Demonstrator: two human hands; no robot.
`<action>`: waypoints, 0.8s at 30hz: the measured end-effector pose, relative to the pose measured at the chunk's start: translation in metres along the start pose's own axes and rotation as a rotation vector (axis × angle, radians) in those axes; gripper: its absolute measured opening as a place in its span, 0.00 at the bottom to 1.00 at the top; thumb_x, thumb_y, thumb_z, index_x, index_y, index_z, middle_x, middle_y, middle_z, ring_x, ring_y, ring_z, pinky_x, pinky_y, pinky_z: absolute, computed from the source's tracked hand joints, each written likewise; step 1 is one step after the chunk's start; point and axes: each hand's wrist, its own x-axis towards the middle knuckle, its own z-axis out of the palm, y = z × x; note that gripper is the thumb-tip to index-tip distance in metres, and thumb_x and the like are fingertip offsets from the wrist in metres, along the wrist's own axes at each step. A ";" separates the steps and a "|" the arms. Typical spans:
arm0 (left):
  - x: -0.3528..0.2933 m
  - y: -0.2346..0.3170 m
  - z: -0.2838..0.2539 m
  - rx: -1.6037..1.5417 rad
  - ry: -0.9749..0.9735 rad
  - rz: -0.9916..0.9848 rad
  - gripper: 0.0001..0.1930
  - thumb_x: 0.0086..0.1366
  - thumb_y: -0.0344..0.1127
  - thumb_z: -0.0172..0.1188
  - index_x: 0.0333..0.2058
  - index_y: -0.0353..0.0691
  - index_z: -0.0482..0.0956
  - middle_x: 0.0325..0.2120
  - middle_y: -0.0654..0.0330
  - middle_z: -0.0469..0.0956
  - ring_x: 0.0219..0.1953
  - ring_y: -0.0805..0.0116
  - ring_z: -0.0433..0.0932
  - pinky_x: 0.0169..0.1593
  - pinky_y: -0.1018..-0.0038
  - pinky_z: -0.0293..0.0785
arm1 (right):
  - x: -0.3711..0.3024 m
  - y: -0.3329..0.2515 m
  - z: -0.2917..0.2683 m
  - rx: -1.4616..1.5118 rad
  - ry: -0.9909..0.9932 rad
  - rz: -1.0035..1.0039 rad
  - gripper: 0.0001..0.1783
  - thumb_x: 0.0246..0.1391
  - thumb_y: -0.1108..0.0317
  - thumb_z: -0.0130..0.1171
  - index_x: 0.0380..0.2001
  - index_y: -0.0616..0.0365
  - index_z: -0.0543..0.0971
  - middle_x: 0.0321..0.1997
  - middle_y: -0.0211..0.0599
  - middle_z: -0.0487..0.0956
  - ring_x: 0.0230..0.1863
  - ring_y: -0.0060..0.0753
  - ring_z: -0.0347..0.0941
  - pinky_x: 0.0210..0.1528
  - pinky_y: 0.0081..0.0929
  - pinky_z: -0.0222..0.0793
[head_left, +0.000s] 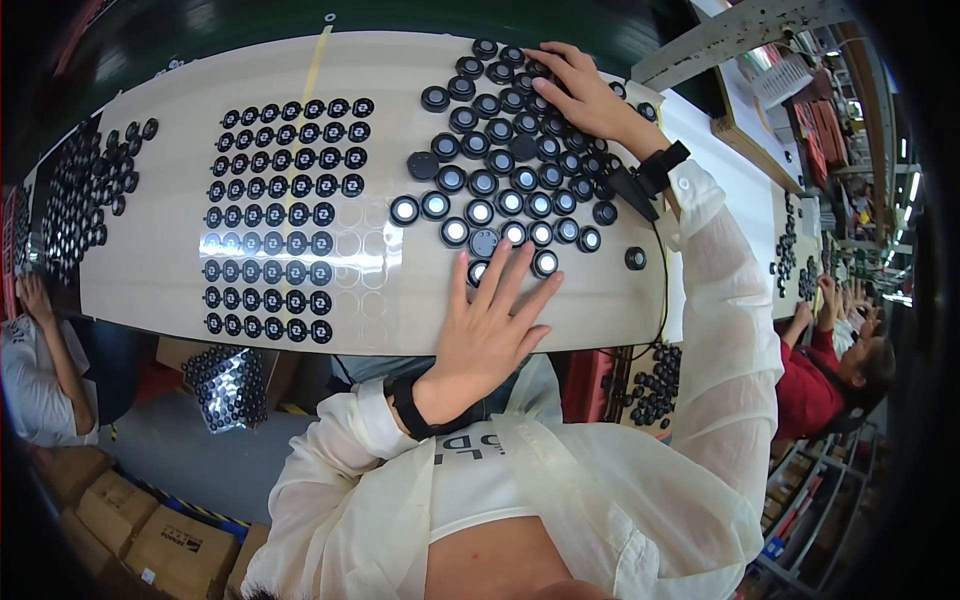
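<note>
Black round pieces [482, 182]: there they were, loosely clustered across the right half of the pale table [150, 260], most showing light centres, right between both hands.
Left hand [485, 335]: in from the near edge, wide open, fingers straight and splayed, tips at the nearest pieces, nothing gripped!
Right hand [590, 100]: out over the cluster's far side, partly open, thumb parted from the fingers; whether it gripped a piece, you couldn't tell.
Black discs [276, 214]: tidy rows left of the pieces, white marks showing.
Dark heap [85, 185]: farther left, well apart.
</note>
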 end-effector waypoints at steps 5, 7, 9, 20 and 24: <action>0.000 -0.001 -0.001 0.055 -0.013 0.037 0.31 0.63 0.51 0.58 0.64 0.53 0.66 0.66 0.48 0.56 0.70 0.50 0.50 0.67 0.38 0.43 | -0.007 -0.043 0.006 0.137 -0.044 -0.081 0.31 0.67 0.53 0.46 0.66 0.61 0.61 0.68 0.51 0.59 0.69 0.49 0.56 0.70 0.36 0.51; -0.002 0.000 -0.001 0.051 -0.001 0.020 0.31 0.62 0.50 0.59 0.63 0.53 0.66 0.66 0.49 0.57 0.70 0.49 0.50 0.66 0.38 0.43 | 0.000 -0.054 -0.003 0.170 -0.063 -0.058 0.31 0.67 0.53 0.46 0.67 0.60 0.61 0.69 0.51 0.59 0.69 0.50 0.55 0.70 0.37 0.51; -0.002 0.001 -0.002 0.022 0.017 0.001 0.30 0.62 0.48 0.61 0.63 0.54 0.68 0.66 0.50 0.57 0.70 0.48 0.50 0.66 0.37 0.42 | 0.008 -0.062 -0.012 0.227 -0.109 0.009 0.31 0.67 0.52 0.45 0.67 0.57 0.60 0.69 0.51 0.58 0.70 0.51 0.54 0.70 0.39 0.51; -0.010 -0.004 -0.012 0.004 0.038 -0.105 0.38 0.58 0.52 0.63 0.66 0.50 0.62 0.68 0.48 0.54 0.70 0.49 0.49 0.67 0.39 0.44 | 0.076 -0.075 0.034 0.126 -0.121 -0.205 0.32 0.69 0.50 0.40 0.71 0.46 0.54 0.74 0.53 0.49 0.75 0.53 0.43 0.74 0.41 0.42; -0.012 -0.012 -0.017 -0.014 0.041 -0.118 0.40 0.57 0.52 0.63 0.67 0.51 0.60 0.68 0.48 0.53 0.71 0.49 0.49 0.67 0.40 0.44 | 0.074 -0.104 0.039 0.127 -0.148 -0.317 0.31 0.69 0.50 0.40 0.71 0.45 0.53 0.74 0.53 0.49 0.75 0.53 0.42 0.74 0.42 0.41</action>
